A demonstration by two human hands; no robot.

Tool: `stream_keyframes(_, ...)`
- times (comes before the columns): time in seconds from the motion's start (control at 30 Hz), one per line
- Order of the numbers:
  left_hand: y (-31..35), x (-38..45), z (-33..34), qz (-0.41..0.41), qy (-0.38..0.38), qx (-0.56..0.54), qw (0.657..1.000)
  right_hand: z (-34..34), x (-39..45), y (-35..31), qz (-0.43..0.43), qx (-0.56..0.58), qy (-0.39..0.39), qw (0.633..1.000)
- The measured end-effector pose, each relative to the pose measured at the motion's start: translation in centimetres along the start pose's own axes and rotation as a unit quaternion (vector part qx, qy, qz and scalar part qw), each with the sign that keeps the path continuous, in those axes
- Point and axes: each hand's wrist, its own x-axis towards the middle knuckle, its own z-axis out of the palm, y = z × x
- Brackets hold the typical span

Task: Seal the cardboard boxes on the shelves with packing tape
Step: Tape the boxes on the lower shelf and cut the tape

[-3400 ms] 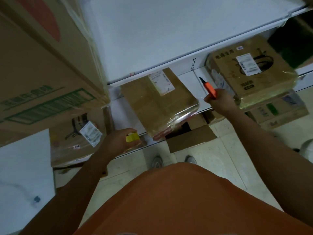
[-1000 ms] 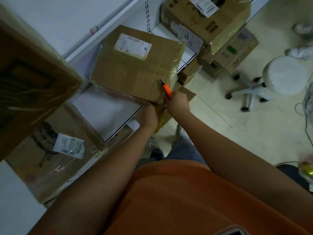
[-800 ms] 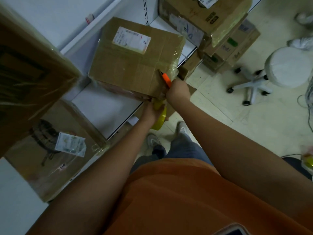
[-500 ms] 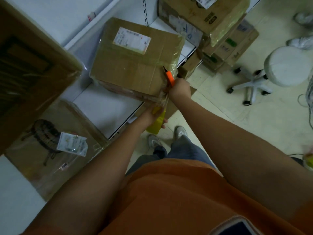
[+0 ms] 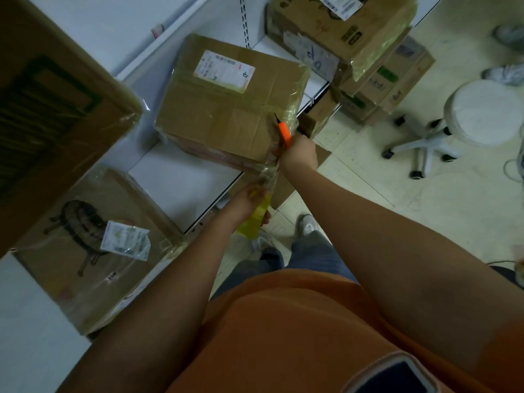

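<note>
The cardboard box [image 5: 226, 106] (white label on top) lies on the white shelf [image 5: 181, 182]. At the box's near right corner, the right hand [image 5: 299, 156] grips an orange cutter [image 5: 284, 134]. Just below that corner, the left hand [image 5: 248, 199] holds a yellow tape roll [image 5: 255, 218], with clear tape [image 5: 269, 177] stretched up to the box.

The person wears an orange short-sleeved shirt [image 5: 297, 330]; blue-grey jeans [image 5: 309, 256]; pale sneakers [image 5: 307, 224]; both forearms [image 5: 397, 251] are bare.
</note>
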Motion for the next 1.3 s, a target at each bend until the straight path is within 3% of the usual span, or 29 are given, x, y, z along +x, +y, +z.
stream_keyframes(0.2,-0.9,-0.7,-0.3,0.037,0.014,-0.031,0.999,0.3,-0.2,0.5,-0.054,-0.023,-0.007,0.998)
stream_keyframes(0.37,-0.9,-0.5,-0.9,0.042,0.030,-0.018,0.999,-0.6,-3.0,3.4,-0.177,-0.264,-0.004,0.948)
stream_keyframes(0.47,-0.5,-0.7,-1.4,0.053,0.038,-0.021,0.998,0.7,-5.7,5.8,-0.227,-0.304,-0.037,0.924)
stream_keyframes(0.63,-0.2,-0.9,-1.8,0.040,0.047,0.007,0.998,2.2,-6.1,7.0,-0.193,-0.327,-0.090,0.921)
stream_keyframes(0.97,1.2,-0.7,-3.3,0.035,0.141,0.011,0.989,2.7,-4.6,3.4,-0.247,-0.386,-0.117,0.881)
stream_keyframes(1.13,1.1,-0.4,-4.7,0.029,0.148,0.079,0.985,3.3,-4.2,2.2,-0.215,-0.349,-0.155,0.899)
stream_keyframes(1.3,0.6,2.2,-7.4,0.026,0.136,0.235,0.962,3.1,-5.4,3.4,-0.182,-0.341,-0.182,0.904)
